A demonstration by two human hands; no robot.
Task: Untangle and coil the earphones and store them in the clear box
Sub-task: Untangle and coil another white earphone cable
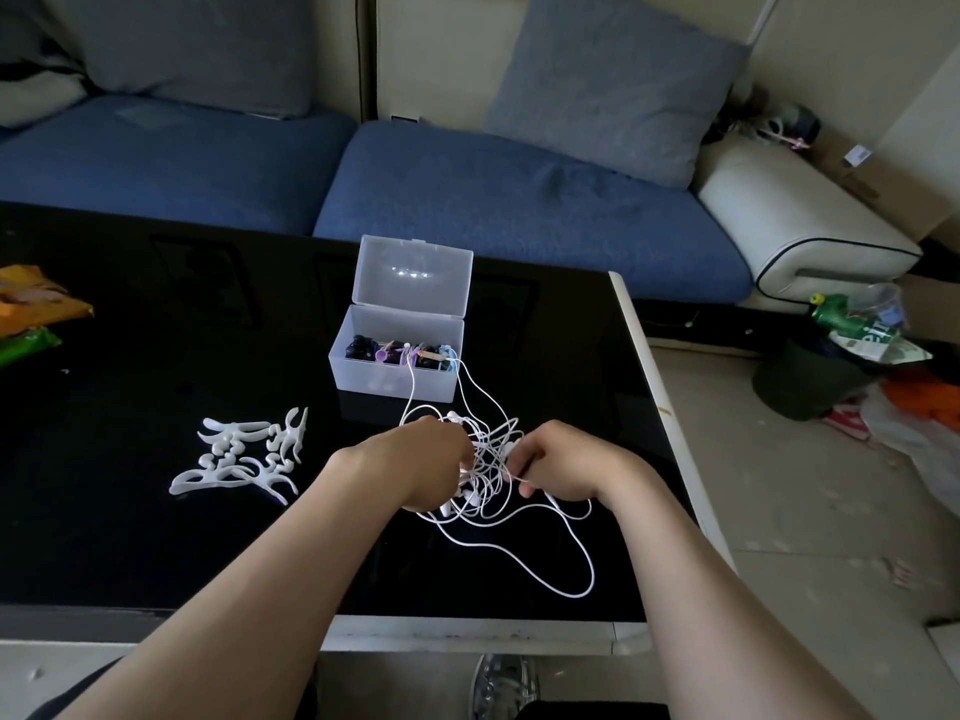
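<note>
A tangle of white earphones (550,556) lies on the black table (156,537), in front of the clear box (396,362). The box stands with its lid raised and holds several coiled earphones in black, purple and blue. Two white cords run from the tangle up over the box's front wall. My left hand (423,462) grips the left side of the tangle with curled fingers. My right hand (558,467) pinches strands on the right side. Loose loops trail toward the table's near right corner.
A white ornamental cut-out (244,452) lies left of my hands. Snack packets (31,314) sit at the far left edge. Beyond the table is a blue sofa (467,200) with cushions. Bags and clutter (872,366) cover the floor to the right.
</note>
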